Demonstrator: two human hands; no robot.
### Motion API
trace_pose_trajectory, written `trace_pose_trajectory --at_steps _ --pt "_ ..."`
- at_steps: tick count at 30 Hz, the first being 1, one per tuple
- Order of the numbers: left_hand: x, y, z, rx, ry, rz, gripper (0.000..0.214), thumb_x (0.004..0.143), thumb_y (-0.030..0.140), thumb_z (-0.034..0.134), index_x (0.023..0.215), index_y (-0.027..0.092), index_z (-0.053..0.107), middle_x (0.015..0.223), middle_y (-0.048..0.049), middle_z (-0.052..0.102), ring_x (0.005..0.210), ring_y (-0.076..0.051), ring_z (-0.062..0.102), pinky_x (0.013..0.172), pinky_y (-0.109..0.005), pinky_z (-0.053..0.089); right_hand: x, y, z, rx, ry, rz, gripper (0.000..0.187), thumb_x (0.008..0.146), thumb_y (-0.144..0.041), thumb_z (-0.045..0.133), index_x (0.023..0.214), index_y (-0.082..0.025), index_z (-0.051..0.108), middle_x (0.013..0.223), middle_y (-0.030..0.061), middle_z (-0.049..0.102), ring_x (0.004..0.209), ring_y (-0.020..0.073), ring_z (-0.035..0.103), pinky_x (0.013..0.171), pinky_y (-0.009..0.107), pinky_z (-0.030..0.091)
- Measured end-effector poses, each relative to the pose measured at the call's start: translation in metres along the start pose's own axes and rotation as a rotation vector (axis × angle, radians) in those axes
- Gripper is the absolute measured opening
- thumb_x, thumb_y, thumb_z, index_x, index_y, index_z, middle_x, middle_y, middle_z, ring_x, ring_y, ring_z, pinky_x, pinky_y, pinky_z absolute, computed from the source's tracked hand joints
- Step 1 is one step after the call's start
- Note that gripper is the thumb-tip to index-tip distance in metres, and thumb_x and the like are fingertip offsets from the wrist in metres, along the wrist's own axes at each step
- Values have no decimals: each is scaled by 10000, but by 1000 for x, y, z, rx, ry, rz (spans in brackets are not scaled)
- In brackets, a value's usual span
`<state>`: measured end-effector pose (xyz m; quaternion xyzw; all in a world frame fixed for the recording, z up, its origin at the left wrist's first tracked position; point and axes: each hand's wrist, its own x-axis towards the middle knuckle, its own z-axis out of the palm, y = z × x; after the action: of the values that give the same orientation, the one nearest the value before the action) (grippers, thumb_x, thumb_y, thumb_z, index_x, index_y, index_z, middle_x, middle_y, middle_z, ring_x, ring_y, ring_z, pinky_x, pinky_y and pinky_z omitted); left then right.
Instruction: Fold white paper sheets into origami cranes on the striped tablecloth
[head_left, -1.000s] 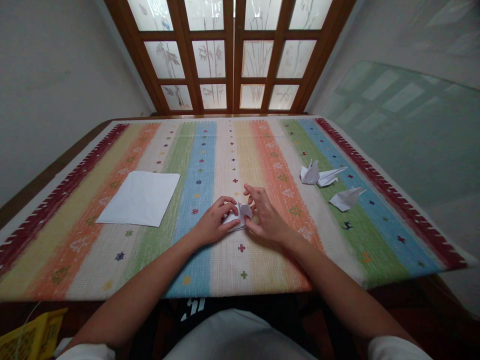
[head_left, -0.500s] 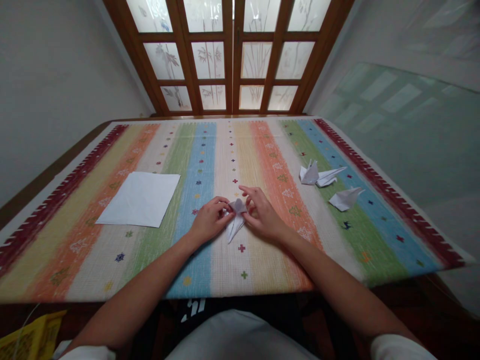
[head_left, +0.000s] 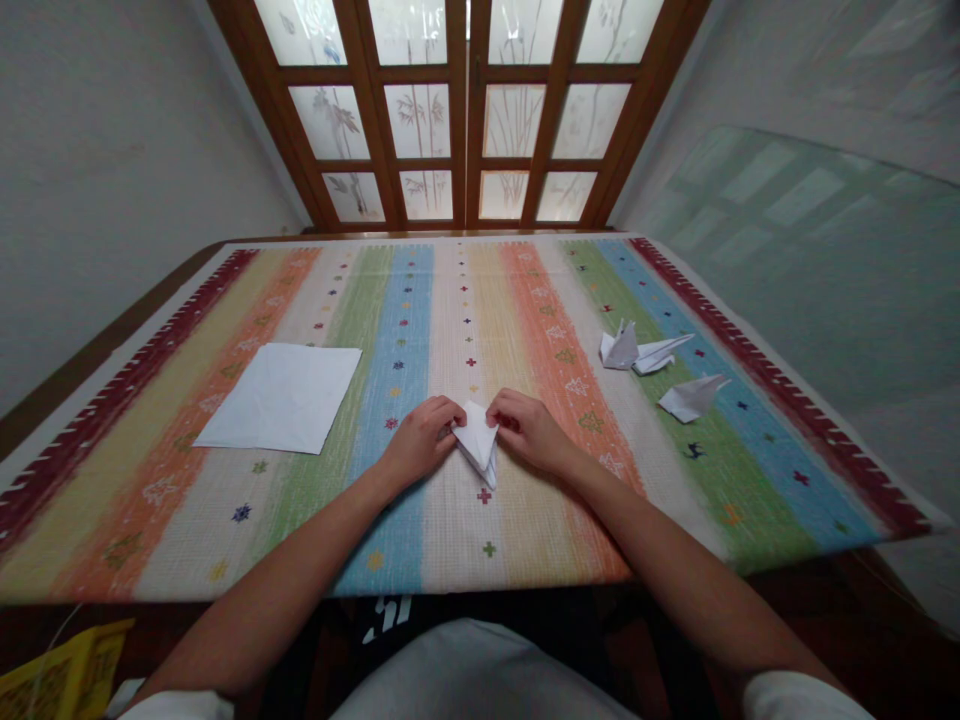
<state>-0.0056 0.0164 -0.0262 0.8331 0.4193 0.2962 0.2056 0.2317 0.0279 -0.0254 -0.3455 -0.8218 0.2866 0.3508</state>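
Observation:
Between my two hands is a piece of folded white paper (head_left: 477, 437), a narrow diamond shape whose layered points face me. My left hand (head_left: 424, 434) pinches its left corner between thumb and fingers. At the opposite corner, my right hand (head_left: 527, 428) grips the paper with curled fingers. Some of the paper's side edges are hidden behind my fingertips. Both wrists are close to the striped tablecloth (head_left: 495, 560).
A stack of square white paper sheets (head_left: 279, 398) lies to the left. Folded paper cranes (head_left: 690, 397) sit on the right, two of them touching or nearly so (head_left: 619, 347). A yellow basket (head_left: 67, 672) stands below the table at the lower left.
The folded paper has gone from a partly lifted, bunched shape to a flatter diamond. My right hand's raised fingers have curled down onto its corner.

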Motion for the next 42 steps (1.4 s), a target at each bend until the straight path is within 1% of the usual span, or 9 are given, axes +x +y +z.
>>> trace_pose_trajectory --at_steps 6,10,14,20,25,29,35,38,42 --pt "1 2 -3 -85 -2 10 218 802 11 631 926 190 610 896 -18 629 825 -177 594 770 -298 467 0 1 -2 -26 -8 20 192 822 -20 549 821 -212 543 832 13 572 714 163 497 683 284 373" --pt "1 3 -8 -156 24 -68 149 829 144 715 877 194 583 838 4 603 761 -158 564 723 -283 445 -1 2 -2 -27 0 48 193 808 -30 551 823 -218 513 830 12 559 721 170 492 693 291 370" --pt "1 3 -10 -223 -39 -181 212 843 250 761 836 201 555 748 36 572 661 -133 519 655 -264 419 0 2 -2 -18 10 61 184 801 -48 543 827 -224 495 823 10 551 721 174 483 695 295 364" --pt "1 1 -11 -223 -101 -177 131 841 219 744 888 191 625 798 12 640 690 -139 571 666 -268 443 -1 5 -2 -19 2 51 157 822 -76 542 828 -224 490 829 13 551 726 179 478 698 300 359" --pt "0 -1 -15 -166 -121 -112 69 870 193 705 913 191 651 823 -1 656 711 -149 592 676 -274 462 -1 6 -3 -35 -14 37 157 848 -69 539 833 -221 500 845 22 562 738 180 486 705 298 376" --pt "-1 -3 -19 -65 -144 -34 44 901 165 669 928 197 655 894 -15 670 729 -149 595 700 -280 478 -1 5 -5 -56 -56 21 168 870 -47 540 880 -213 555 905 40 588 794 189 533 735 300 410" --pt "-1 -5 -18 36 -148 97 96 924 128 649 987 200 652 1012 -48 689 882 -185 651 803 -302 518 -3 3 -7 -85 -102 -8 161 899 -52 566 900 -210 593 940 39 590 791 174 547 724 281 418" --pt "-2 -7 -17 105 -175 169 92 945 131 635 1004 195 663 1000 -58 700 916 -200 667 805 -300 518 -4 3 -8 -115 -125 -47 158 911 -57 570 907 -210 609 949 41 604 801 173 563 726 278 420" --pt "-2 -9 -19 234 -204 212 96 961 129 615 985 190 684 955 -60 710 873 -195 666 755 -284 498 -5 3 -13 -169 -179 -93 145 940 -76 586 941 -208 646 991 51 637 818 170 596 744 278 440"
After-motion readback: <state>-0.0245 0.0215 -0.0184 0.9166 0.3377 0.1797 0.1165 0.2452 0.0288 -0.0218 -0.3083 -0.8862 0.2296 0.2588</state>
